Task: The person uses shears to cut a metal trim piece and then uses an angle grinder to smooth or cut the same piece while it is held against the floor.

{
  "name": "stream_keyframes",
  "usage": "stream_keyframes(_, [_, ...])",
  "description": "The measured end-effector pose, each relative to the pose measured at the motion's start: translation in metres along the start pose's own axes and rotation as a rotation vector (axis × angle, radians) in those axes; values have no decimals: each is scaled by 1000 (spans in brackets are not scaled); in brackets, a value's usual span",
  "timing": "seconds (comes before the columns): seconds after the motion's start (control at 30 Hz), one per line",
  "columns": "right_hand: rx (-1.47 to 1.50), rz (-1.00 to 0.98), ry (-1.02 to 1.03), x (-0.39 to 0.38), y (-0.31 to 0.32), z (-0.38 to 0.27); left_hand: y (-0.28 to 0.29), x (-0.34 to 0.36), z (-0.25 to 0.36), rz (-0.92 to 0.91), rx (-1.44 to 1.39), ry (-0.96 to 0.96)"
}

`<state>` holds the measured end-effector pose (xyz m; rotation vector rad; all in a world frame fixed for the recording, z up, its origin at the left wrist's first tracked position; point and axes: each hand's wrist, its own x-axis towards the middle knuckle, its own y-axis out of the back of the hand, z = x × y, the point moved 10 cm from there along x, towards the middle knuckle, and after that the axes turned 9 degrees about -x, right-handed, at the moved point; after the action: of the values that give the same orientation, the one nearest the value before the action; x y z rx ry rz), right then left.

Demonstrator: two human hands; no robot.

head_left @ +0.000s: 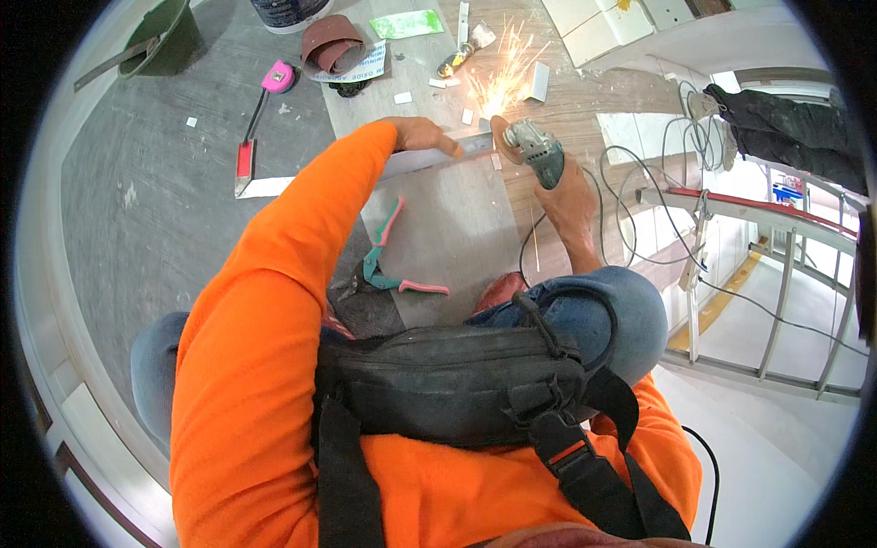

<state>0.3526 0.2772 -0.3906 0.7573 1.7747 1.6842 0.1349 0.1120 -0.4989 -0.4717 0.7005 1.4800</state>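
Observation:
My right hand [568, 203] is wrapped around the body of an angle grinder [541, 157], whose brown disc [502, 137] meets the right end of a long pale metal strip [406, 164]. Sparks [502, 87] spray forward from the contact. My left hand [422, 135] rests over the strip a little left of the disc, fingers curled on it and pressing it near the floor. Between my knees and the strip lie hand shears [375, 265] with turquoise and pink handles, spread apart. A small grey offcut [538, 82] stands just beyond the disc.
Ahead lie a sandpaper roll [331, 46], a pink tape measure [279, 78], a yellow-black tool [452, 64] and a green packet [406, 24]. A green bucket [169, 41] stands far left. Loose cables [630, 205], a metal ladder [772, 219] and another person's dark trouser leg [790, 137] occupy the right.

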Motion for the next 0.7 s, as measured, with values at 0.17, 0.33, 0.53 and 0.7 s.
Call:
stream_keyframes(0.17, [-21, -6, -10, 1, 4, 7, -13, -3, 12, -65, -38, 20])
stream_keyframes(0.33, [41, -9, -65, 6, 6, 16, 26, 1, 14, 145, -58, -100])
stream_keyframes(0.53, [152, -94, -223, -6, 7, 39, 62, 5, -8, 331, -801, -103])
stream_keyframes(0.7, [187, -95, -259, -22, 6, 55, 75, -2, -18, 632, -1279, -299])
